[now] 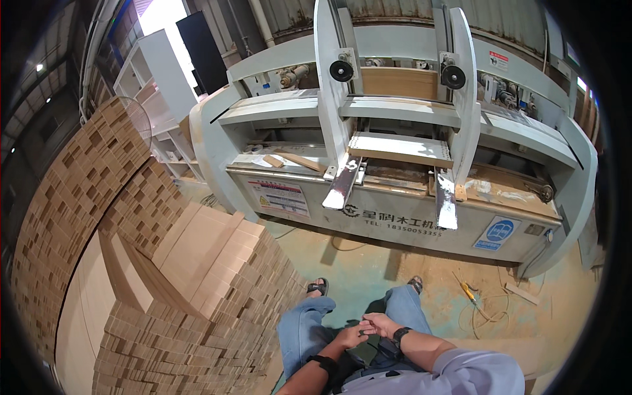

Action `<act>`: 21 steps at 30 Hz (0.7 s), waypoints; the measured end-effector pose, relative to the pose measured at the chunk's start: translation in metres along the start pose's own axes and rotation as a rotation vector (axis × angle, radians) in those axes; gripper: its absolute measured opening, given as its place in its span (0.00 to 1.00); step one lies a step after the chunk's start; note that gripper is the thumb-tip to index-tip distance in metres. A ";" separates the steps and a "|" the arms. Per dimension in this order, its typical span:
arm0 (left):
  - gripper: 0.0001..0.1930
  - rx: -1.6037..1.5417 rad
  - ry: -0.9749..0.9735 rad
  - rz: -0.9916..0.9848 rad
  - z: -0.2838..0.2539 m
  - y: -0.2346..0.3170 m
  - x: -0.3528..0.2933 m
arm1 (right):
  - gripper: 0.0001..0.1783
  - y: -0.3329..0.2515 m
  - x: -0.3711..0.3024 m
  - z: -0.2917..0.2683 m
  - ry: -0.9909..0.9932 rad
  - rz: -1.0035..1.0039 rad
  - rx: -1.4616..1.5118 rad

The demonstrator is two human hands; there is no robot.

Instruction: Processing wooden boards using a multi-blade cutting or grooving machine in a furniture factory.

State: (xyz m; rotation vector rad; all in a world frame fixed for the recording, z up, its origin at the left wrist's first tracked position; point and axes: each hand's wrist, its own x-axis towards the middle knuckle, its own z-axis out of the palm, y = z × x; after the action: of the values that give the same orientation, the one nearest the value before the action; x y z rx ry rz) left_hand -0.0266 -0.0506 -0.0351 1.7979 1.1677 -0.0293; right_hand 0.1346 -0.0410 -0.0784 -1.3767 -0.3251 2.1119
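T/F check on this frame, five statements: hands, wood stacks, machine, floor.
1. Both hands are held together in front of the lap, holding nothing. True: the left hand and right hand touch, with no object visible in them.
2. The stacks of wooden pieces stand on the person's right. False: they are on the left.
3. A wooden board lies on the machine ahead. True.
4. A screwdriver lies on the floor to the right. True, as far as its yellow handle shows.
5. The person wears boots. False: sandals show on the feet.
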 end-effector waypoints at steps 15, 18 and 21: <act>0.25 -0.032 -0.048 0.034 -0.004 0.001 -0.004 | 0.10 0.002 0.002 -0.001 -0.013 0.013 0.014; 0.26 -0.038 -0.040 0.059 -0.001 -0.002 -0.001 | 0.10 0.002 0.002 -0.002 -0.007 0.001 -0.003; 0.25 -0.035 -0.012 0.079 0.002 -0.009 0.001 | 0.10 0.003 0.004 -0.002 -0.015 -0.003 -0.006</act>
State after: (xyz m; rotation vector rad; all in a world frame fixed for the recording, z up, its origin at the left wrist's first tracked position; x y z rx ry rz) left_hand -0.0318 -0.0510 -0.0430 1.8091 1.0814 0.0262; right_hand 0.1345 -0.0417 -0.0837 -1.3632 -0.3392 2.1211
